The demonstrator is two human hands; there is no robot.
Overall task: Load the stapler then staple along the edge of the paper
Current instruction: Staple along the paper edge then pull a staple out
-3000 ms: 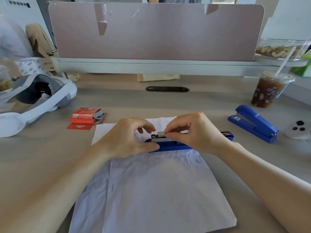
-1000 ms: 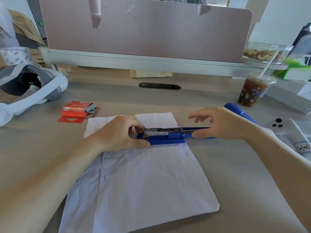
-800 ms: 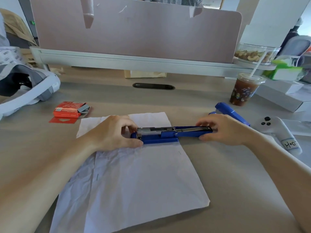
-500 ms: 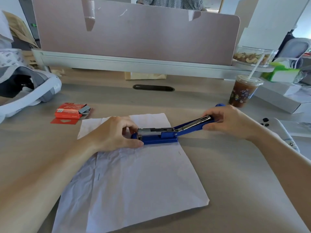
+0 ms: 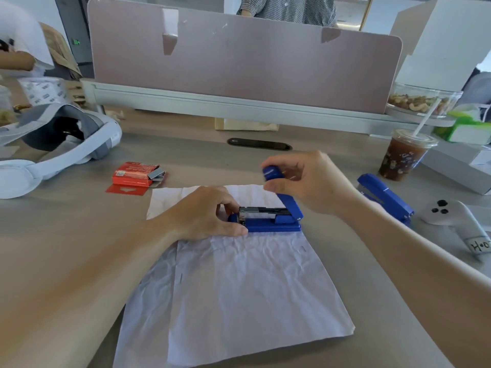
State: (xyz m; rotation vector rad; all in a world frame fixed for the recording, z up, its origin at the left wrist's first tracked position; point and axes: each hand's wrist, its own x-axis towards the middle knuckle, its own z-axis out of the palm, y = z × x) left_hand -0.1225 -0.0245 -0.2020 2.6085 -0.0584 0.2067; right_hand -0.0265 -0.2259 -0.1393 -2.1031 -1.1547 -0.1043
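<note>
A blue stapler (image 5: pixel 271 221) lies on the far part of a crumpled white paper (image 5: pixel 239 288) on the desk. Its metal staple channel faces up and is exposed. My left hand (image 5: pixel 204 213) pins the stapler's front end down against the paper. My right hand (image 5: pixel 305 181) grips the tip of the blue top arm (image 5: pixel 285 197), which stands tilted up and leans over the base. A few staples show along the paper's left and right edges. A red staple box (image 5: pixel 132 175) with staple strips poking out lies to the left beyond the paper.
A second blue stapler (image 5: pixel 385 197) and a white controller (image 5: pixel 457 221) lie at the right. An iced drink cup (image 5: pixel 403 155) stands behind them. A white headset (image 5: pixel 53 144) sits at the left. A pink divider (image 5: pixel 239 62) closes the back of the desk.
My right hand moved from the staple channel to the flat-lying top arm, took its tip and swung it up and leftward over the base. My left hand stayed on the stapler's front.
</note>
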